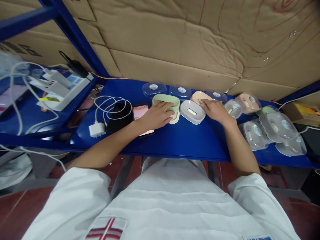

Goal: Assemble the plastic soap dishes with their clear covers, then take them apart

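Note:
My left hand (161,114) lies across a light green soap dish (166,98), its fingers bent over the side and into the hollow. A cream-coloured rim (175,118) shows under these fingertips. With its fingers drawn together, my right hand (215,110) grips a peach soap dish (197,95) at the inner right side, close to a small pale bar. Between my hands sits a light grey soap dish (192,112) with a white oval bar in its middle. Clear lids (154,89) with round stickers lie behind the dishes. My palms hide parts of both held dishes.
Several lidded dishes (280,126) are stacked at the right end of the blue table (185,143). To the left lie a phone (140,111), a black pouch, a white charger (97,129) with coiled cable, and a power strip (72,91). Cardboard (160,43) stands behind.

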